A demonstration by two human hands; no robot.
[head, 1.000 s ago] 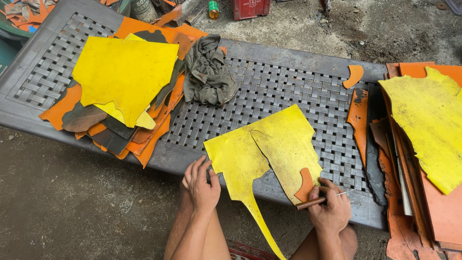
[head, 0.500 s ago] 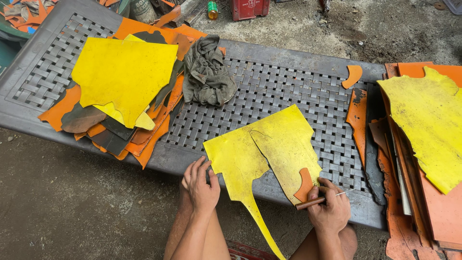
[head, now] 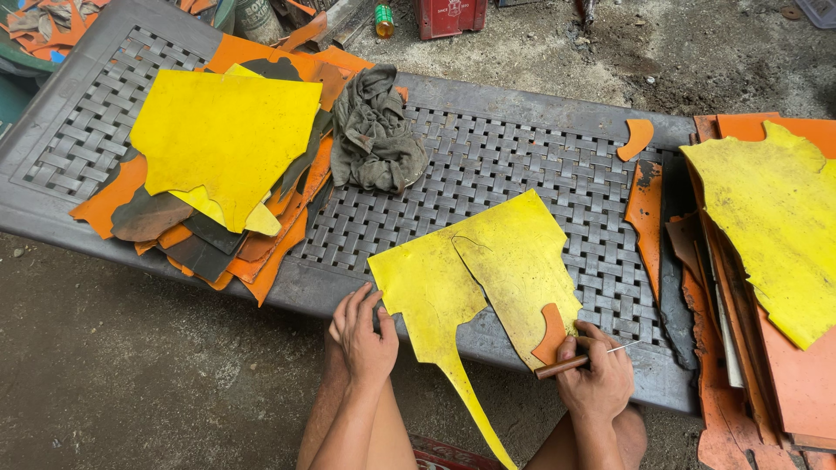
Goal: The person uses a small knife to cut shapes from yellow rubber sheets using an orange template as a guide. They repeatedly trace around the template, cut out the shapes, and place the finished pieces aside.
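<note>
A: Where is the yellow hide [head: 475,278] lying?

B: Flat on the woven grey surface [head: 488,165], at its near edge, with a thin tail hanging off the edge toward the person's knees. It looks laid flat so it can be marked.

A: And the hands?

B: The left hand [head: 364,329] is shut on nothing. It rests with fingers loosely curled at the surface edge, just left of the hide, and I can't tell if the fingertips touch it. The right hand [head: 596,376] is closed around a brown-handled awl [head: 579,361], its thin metal tip pointing right. That hand sits at the hide's lower right corner.

A: What's the orange bit there?

B: A small curved orange template [head: 551,332] lies on the hide's corner, touching the right hand's fingers, seemingly pinned there so it won't slide.

A: Anything else around the hide?

B: Up and left of it, a crumpled grey rag [head: 376,130] and a pile of yellow, orange and dark scraps [head: 222,157]. To its right, a stack of orange sheets with a big yellow sheet [head: 771,218] on top.

A: Any containers?

B: Beyond the surface, far from the hide, a red can [head: 448,16] and a small green bottle [head: 384,19] stand on the ground. Their contents can't be seen.
</note>
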